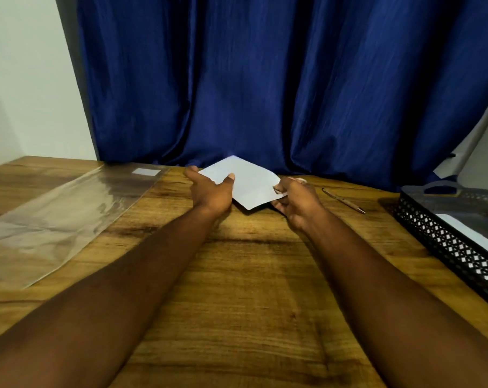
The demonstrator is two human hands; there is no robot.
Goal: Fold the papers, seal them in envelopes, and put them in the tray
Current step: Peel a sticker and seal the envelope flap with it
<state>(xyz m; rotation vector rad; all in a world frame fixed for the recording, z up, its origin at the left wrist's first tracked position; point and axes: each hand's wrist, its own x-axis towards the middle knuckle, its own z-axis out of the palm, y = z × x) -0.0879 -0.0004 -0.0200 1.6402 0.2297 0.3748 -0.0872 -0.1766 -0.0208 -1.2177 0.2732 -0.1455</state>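
Paper point(251, 186), white and turned like a diamond, is held up between both hands at the far middle of the wooden table point(237, 289), close to the foot of the blue curtain point(265, 79). From my end I cannot tell whether it is a folded page or an envelope; I see one plain face and no flap. My left hand point(210, 193) grips its left edge: the thumb point(230, 177) lies on top of the paper and the forefinger reaches out along the far-left edge, while the other fingers are hidden underneath. My right hand point(298, 203) pinches the right corner, thumb above and curled fingers below, so that hand is clamped on the paper too. The near corner either hangs just above the tabletop or touches it; I cannot say which. Both forearms run bare across the table towards me.

To the right of my right hand a slim pen point(344, 200) lies on the wood, apart from the hand and angled towards the tray. The black mesh tray point(444, 243) stands at the right edge of the table, well apart from the paper, and a white sheet point(472, 233) lies flat inside it. On the left a clear plastic sleeve point(55, 219) lies flat on the table, with a small white label point(146, 171) near its far end. A pale wall point(27, 79) stands left of the curtain.
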